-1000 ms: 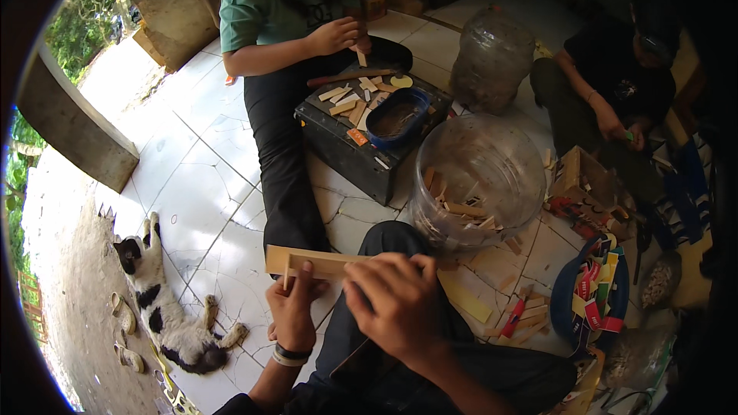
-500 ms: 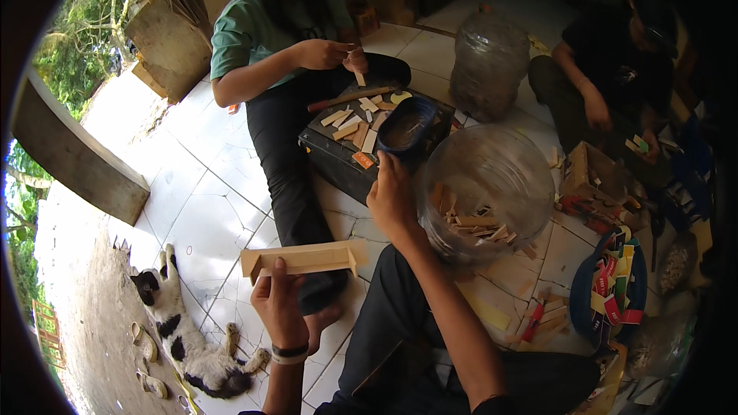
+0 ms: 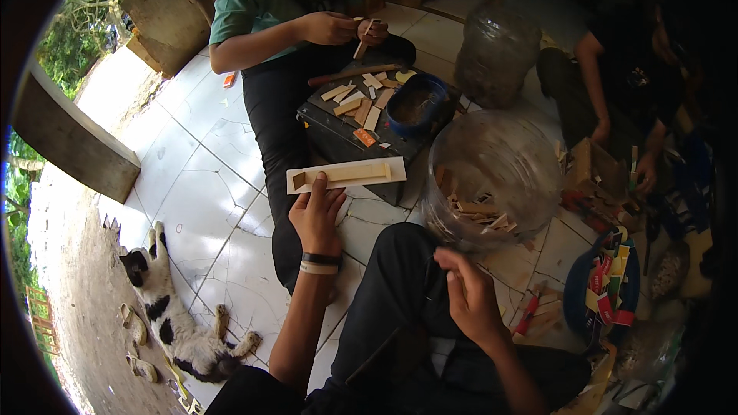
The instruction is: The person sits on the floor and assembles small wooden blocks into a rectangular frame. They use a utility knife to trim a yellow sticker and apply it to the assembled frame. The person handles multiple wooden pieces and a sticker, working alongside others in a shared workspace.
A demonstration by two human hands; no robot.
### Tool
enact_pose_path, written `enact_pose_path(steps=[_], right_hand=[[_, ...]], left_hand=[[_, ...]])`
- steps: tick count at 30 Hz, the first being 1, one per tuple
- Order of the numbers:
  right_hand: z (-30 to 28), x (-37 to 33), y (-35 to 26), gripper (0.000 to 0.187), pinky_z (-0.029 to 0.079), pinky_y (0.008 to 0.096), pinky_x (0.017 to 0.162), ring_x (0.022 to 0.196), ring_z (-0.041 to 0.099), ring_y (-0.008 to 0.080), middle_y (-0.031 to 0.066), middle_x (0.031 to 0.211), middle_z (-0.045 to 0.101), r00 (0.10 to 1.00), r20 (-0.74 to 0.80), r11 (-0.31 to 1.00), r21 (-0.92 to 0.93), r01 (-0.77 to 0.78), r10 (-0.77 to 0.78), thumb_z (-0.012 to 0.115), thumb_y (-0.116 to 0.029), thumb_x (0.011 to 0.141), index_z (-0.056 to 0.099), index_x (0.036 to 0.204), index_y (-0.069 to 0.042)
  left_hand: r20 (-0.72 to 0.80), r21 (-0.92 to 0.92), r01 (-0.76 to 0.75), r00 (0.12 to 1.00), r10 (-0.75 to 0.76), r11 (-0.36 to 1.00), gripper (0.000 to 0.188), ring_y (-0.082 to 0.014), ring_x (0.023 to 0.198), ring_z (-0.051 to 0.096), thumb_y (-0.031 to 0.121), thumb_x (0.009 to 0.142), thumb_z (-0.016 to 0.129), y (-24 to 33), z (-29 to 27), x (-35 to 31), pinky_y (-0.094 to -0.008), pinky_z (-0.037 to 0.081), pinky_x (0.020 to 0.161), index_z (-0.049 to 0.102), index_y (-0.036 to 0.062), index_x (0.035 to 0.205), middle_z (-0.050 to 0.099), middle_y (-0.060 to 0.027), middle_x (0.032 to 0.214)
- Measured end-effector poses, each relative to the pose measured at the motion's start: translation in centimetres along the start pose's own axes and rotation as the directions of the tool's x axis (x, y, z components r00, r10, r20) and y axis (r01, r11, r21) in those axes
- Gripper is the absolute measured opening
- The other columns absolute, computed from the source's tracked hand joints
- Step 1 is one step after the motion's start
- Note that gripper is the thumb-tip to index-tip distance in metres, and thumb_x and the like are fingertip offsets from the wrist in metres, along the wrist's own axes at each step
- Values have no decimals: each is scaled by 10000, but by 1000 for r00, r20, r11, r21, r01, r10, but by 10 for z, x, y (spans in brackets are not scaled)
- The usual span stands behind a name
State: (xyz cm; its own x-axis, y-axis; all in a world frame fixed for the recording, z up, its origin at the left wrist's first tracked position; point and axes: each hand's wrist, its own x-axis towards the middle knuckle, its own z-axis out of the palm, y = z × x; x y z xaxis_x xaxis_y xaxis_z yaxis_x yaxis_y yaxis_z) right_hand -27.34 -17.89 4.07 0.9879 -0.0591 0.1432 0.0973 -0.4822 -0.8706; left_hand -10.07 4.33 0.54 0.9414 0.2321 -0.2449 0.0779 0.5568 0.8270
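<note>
My left hand (image 3: 317, 219) is closed on a long, flat, pale wooden piece (image 3: 355, 174). A narrower strip lies along its face, with a short upright block at each end. The thumb presses near its left end. Over my bent right knee, my right hand (image 3: 470, 300) is held with its fingers stretched out and nothing visible in it. Beyond the wooden piece stands a low black box (image 3: 327, 119), its top strewn with small wooden slats (image 3: 363, 111). A blue bowl (image 3: 394, 119) of dark contents sits on that box.
A clear plastic tub (image 3: 442, 219) holding wood scraps stands right of my knee. A blue basin (image 3: 567, 300) holds colourful strips. Two people sit across from me, one handling a thin slat (image 3: 364, 40). A black-and-white cat (image 3: 181, 323) lies on the left floor near sandals (image 3: 138, 346).
My left hand has moved up and right, turning the wooden piece so its inner face shows. My right hand has drawn back from the blue bowl's edge toward my knee.
</note>
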Motion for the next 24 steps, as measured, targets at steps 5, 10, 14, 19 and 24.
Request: enact_pose_path(steps=[5, 10, 14, 19, 24], right_hand=[[-59, -67, 75, 209, 562, 410, 760, 810, 737, 337, 208, 888, 737, 871, 73, 770, -509, -386, 485, 680, -166, 945, 727, 1027, 20], [-87, -116, 158, 535, 543, 469, 858, 986, 700, 399, 278, 1120, 688, 788, -328, 428, -699, -573, 521, 733, -253, 920, 555, 1316, 60], [-83, -137, 203, 794, 539, 479, 944, 1143, 645, 426, 336, 1327, 561, 659, -407, 281, -672, -685, 632, 753, -263, 920, 330, 1479, 109], [-79, -133, 227, 883, 528, 500, 1008, 1219, 602, 441, 327, 1366, 529, 556, -493, 158, -637, -754, 669, 757, -236, 921, 216, 1547, 74], [-88, -140, 223, 744, 541, 486, 974, 1202, 630, 425, 349, 1309, 585, 476, -592, 191, -479, -857, 650, 784, -83, 823, 388, 1439, 43]], left_hand=[[-87, -2, 25, 996, -25, 1000, 381, -258, 856, 743, 234, 923, 793, -19, 11, 21, -333, 636, 778, 657, -71, 1107, 706, -148, 1013], [-96, 21, -6, 995, 8, 1000, 392, -284, 875, 748, 215, 913, 802, -34, 15, 27, -340, 641, 770, 652, -86, 1114, 706, -178, 1042], [-108, 27, -10, 994, 13, 1000, 368, -266, 857, 745, 206, 909, 805, -42, 13, 27, -338, 638, 763, 664, -80, 1093, 713, -160, 996], [-135, 36, -19, 991, 24, 999, 338, -212, 804, 728, 207, 902, 817, -50, 10, 30, -324, 620, 747, 682, -61, 1057, 718, -114, 925], [-120, -2, 6, 993, -6, 1000, 325, -178, 833, 711, 205, 890, 834, -52, 9, 30, -302, 604, 794, 683, -25, 1063, 712, -83, 950]])
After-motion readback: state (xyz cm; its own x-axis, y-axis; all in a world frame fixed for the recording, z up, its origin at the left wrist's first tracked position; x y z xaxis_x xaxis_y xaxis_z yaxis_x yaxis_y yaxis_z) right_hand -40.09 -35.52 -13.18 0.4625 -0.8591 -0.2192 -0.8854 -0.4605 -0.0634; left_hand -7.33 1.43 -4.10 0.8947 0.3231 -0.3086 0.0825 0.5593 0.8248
